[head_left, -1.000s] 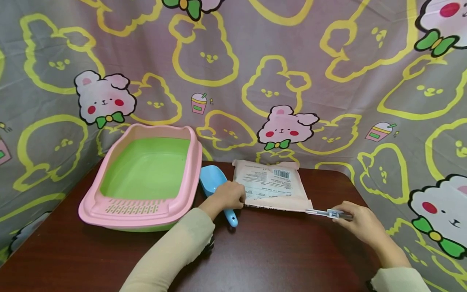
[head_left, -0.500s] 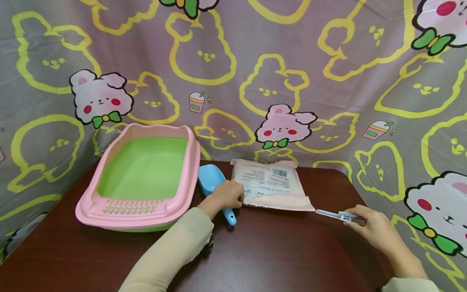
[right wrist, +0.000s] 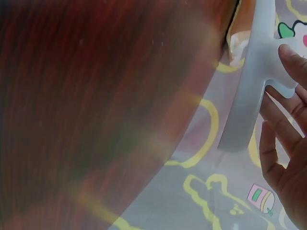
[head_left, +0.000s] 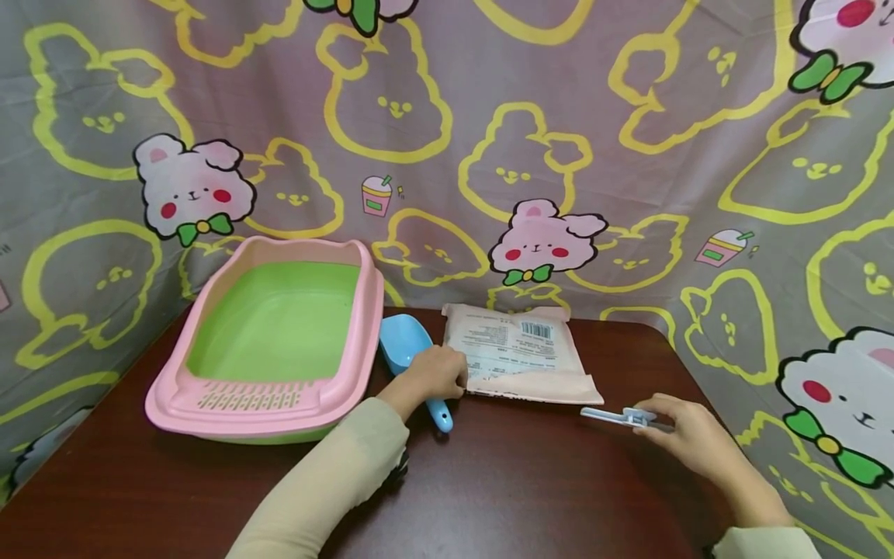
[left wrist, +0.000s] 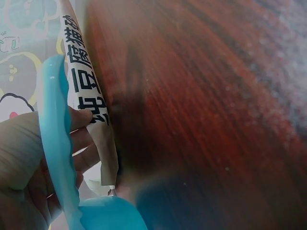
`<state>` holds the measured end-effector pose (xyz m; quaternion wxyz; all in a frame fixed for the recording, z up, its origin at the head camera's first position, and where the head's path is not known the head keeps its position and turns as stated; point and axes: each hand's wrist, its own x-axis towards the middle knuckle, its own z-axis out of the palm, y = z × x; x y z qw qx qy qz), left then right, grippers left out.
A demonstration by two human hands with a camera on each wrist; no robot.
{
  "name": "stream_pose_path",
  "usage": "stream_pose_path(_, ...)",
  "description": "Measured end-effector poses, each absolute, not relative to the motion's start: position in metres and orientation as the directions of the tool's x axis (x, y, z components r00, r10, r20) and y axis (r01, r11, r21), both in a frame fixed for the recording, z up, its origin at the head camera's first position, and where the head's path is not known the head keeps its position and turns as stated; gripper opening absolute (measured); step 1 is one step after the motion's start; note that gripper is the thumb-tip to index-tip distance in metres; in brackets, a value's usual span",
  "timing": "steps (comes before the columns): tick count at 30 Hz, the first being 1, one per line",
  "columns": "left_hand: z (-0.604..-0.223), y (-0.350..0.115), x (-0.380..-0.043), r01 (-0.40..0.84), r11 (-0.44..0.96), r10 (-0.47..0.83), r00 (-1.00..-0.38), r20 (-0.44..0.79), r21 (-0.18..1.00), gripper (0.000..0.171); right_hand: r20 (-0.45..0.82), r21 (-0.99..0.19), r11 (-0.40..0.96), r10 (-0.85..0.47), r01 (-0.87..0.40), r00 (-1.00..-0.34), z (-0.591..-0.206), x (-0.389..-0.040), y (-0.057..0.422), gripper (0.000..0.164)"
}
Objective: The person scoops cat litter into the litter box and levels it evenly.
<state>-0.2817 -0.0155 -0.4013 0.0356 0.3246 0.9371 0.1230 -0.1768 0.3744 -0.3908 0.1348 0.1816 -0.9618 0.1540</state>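
The cat litter bag (head_left: 517, 353) lies flat at the back of the table, its printed side up. At its near left corner my left hand (head_left: 438, 373) pinches the edge; black lettering runs along that edge in the left wrist view. My right hand (head_left: 687, 431) holds a long pale plastic bar (right wrist: 242, 105) by its raised side tab, thumb on one side and fingers on the other. The bar's far end is just in front of the bag's near right corner, apart from it. A blue scoop (head_left: 405, 338) lies under my left wrist, its handle pointing toward me.
A pink and green litter box (head_left: 164, 407) stands on the left of the dark red-brown table (head_left: 517, 497). Behind and on both sides hangs a patterned curtain (head_left: 433, 93), close to the table's edges.
The bar overlapped the bag's near right corner, then moved right and away from it. Now it is back to the left, slightly nearer me. My left hand stays at the bag's corner.
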Motion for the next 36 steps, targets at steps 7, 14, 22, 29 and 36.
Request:
stream_pose_path(7,-0.402,-0.016,-0.283,0.6,0.762,0.617,-0.787,0.008,0.242,0.01,0.258,-0.308,0.861,-0.334,-0.405,-0.907,-0.395,-0.178,0.367,0.023)
stream_pose_path(14,-0.4,-0.015,-0.282,0.598,0.761,0.616,-0.788,0.01,0.251,0.009,0.225,-0.398,0.804,-0.38,-0.441,-0.897,-0.394,-0.177,0.365,0.02)
stream_pose_path(22,-0.402,-0.015,-0.281,0.591,0.77,0.608,-0.794,0.002,0.242,0.009,0.135,-0.52,0.72,-0.461,-0.459,-0.877,-0.398,-0.177,0.369,0.018)
stream_pose_path(29,-0.401,-0.015,-0.282,0.588,0.769,0.608,-0.794,-0.002,0.251,0.011,0.042,-0.556,0.718,-0.48,-0.42,-0.876,-0.4,-0.181,0.371,0.019)
stream_pose_path(36,-0.402,-0.016,-0.282,0.602,0.754,0.624,-0.782,0.0,0.264,0.015,-0.044,-0.63,0.679,-0.517,-0.378,-0.855,-0.405,-0.186,0.373,0.018)
